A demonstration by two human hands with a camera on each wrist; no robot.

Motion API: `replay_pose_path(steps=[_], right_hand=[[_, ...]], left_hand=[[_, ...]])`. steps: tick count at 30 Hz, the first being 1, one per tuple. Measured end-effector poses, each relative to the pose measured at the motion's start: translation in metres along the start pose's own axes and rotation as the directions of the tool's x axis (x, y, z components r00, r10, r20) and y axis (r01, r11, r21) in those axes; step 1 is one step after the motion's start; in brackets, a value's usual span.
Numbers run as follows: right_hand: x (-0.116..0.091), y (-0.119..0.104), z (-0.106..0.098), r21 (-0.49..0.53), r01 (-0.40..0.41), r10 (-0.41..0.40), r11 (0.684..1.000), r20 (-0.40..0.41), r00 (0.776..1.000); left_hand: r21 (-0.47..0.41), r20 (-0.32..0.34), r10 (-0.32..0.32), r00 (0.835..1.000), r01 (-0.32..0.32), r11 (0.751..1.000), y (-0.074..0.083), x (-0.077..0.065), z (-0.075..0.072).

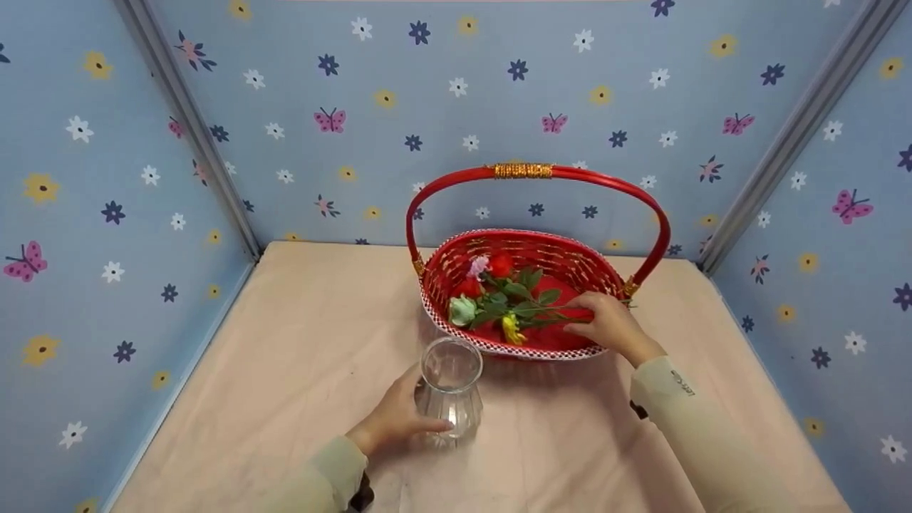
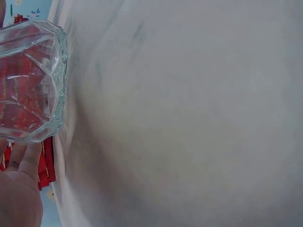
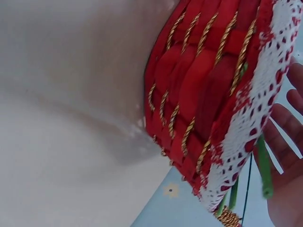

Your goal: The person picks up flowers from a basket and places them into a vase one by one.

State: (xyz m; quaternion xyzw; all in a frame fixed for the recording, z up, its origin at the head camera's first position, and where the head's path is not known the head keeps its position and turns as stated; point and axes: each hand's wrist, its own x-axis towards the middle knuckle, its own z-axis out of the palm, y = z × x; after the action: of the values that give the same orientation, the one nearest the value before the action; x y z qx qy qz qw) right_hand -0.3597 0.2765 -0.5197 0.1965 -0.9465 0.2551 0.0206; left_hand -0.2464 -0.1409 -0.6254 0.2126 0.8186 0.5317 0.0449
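Note:
My left hand (image 1: pixel 395 417) holds a clear glass vase (image 1: pixel 456 406) upright on the cloth, thumb in front and fingers behind it. The left wrist view shows the vase's faceted lower part (image 2: pixel 33 90) beside my fingers (image 2: pixel 28 163). My right hand (image 1: pixel 605 324) reaches over the right end of a red woven basket (image 1: pixel 548 354), its thumb and fingers apart around flower stems. Inside lie a pale green flower (image 1: pixel 463 311), a yellow flower (image 1: pixel 511 329), a pink flower (image 1: pixel 478 266) and red ones (image 1: pixel 501 266). Green stems (image 3: pixel 265 170) pass before the open palm in the right wrist view.
The basket's tall red handle (image 1: pixel 605 182), wrapped in gold at its top, arches above the flowers. A pale cloth (image 1: pixel 313 313) covers the table. Flower-patterned blue panels (image 1: pixel 499 92) enclose the back and both sides.

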Motion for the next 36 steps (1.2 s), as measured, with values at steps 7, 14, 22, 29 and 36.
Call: replay_pose_path(steps=[7,14,22,29,36], right_hand=[[0.000,0.009,-0.001,-0.030,-0.034,0.035,0.999,0.036,0.999],[0.000,0.018,0.004,-0.045,0.004,-0.002,0.999,0.042,0.999],[0.000,0.019,0.006,-0.059,-0.036,0.038,0.998,0.023,0.999],[0.001,0.017,0.004,-0.079,0.024,-0.028,0.997,-0.050,0.998],[0.002,0.013,0.004,-0.062,0.033,-0.038,0.998,-0.084,0.996]], left_hand=[[-0.010,0.000,0.015,1.000,-0.015,1.000,0.001,0.001,0.000],[0.019,0.006,0.028,1.000,-0.028,0.999,-0.001,0.002,0.003],[0.015,-0.012,0.021,1.000,-0.021,1.000,-0.003,0.000,0.005],[0.013,-0.014,0.006,1.000,-0.006,1.000,-0.002,0.000,0.003],[-0.003,-0.008,0.002,1.000,-0.002,1.000,-0.002,-0.001,0.001]])
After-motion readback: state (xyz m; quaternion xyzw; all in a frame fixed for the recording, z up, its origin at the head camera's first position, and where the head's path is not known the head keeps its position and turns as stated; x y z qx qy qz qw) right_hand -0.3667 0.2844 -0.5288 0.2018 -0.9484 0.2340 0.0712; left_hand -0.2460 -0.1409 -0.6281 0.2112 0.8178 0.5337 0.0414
